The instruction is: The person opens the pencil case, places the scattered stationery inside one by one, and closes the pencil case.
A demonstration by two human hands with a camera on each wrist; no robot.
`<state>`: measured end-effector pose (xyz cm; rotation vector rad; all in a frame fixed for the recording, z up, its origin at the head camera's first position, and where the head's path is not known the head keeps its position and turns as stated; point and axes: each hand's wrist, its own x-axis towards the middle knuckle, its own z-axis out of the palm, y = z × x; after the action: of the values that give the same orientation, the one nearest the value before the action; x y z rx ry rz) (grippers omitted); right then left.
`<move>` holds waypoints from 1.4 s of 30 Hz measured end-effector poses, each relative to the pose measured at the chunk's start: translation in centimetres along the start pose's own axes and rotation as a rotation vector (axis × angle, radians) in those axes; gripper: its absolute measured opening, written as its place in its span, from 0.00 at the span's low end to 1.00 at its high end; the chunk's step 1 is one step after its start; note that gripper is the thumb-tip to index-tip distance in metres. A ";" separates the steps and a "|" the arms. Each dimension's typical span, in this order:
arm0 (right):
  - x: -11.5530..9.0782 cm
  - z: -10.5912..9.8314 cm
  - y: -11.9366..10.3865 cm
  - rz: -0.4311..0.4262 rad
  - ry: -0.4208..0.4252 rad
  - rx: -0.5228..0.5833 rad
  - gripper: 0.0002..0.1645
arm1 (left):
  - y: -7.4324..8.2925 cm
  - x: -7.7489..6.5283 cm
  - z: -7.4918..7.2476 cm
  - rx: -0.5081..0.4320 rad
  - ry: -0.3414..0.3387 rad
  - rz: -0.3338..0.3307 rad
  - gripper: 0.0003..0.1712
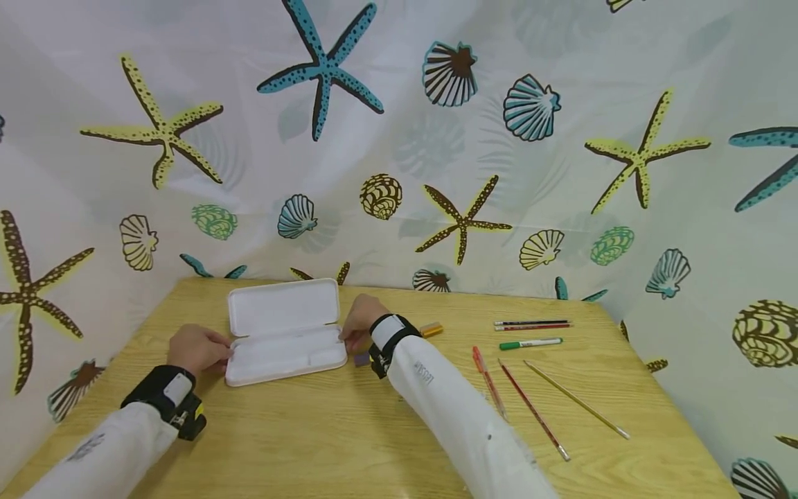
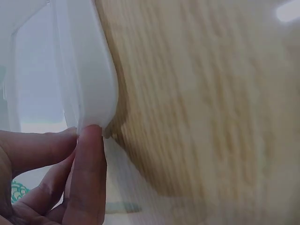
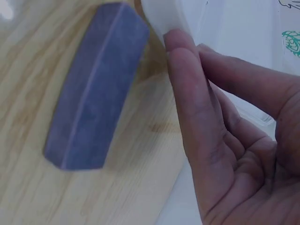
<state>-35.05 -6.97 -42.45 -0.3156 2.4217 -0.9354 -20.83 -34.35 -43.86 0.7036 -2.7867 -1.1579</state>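
Note:
A white pencil case [image 1: 283, 357] lies on the table with its lid [image 1: 283, 308] raised at the back. At its left end, my left hand [image 1: 196, 350] pinches the rim between thumb and fingers; the left wrist view shows this grip on the case's corner [image 2: 91, 70]. On the opposite end, my right hand [image 1: 363, 320] pinches the wall, and the same hand [image 3: 234, 126] is seen holding the white edge [image 3: 164, 16] in the right wrist view. Just beside that hand rests a purple-grey block [image 3: 96, 89], apart from the fingers.
Beyond the right wrist lies a small orange block [image 1: 431, 330]. Farther right are a black pencil [image 1: 530, 322], a red pencil [image 1: 534, 328], a green marker [image 1: 530, 344], a red pen [image 1: 490, 381], another red pencil [image 1: 534, 410] and a yellow pencil [image 1: 576, 399]. A patterned cloth [image 1: 399, 152] hangs behind the table.

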 end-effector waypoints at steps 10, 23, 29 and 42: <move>2.0 -1.1 1.8 0.047 0.036 0.048 0.11 | 1.9 1.6 1.8 0.056 0.082 0.076 0.10; 0.9 -3.0 2.9 0.066 0.042 0.085 0.09 | 3.6 3.1 3.7 0.023 0.108 0.100 0.11; 0.3 -3.9 3.8 0.065 0.051 0.072 0.10 | 4.9 2.9 5.0 -0.018 0.167 0.151 0.10; 0.1 -4.8 5.0 0.096 0.140 -0.005 0.10 | 6.7 3.4 6.8 -0.066 0.182 0.204 0.09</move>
<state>-37.92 -0.66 -42.82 -0.1383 2.5415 -0.9365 -27.94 -27.19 -44.65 0.4791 -2.5859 -1.0832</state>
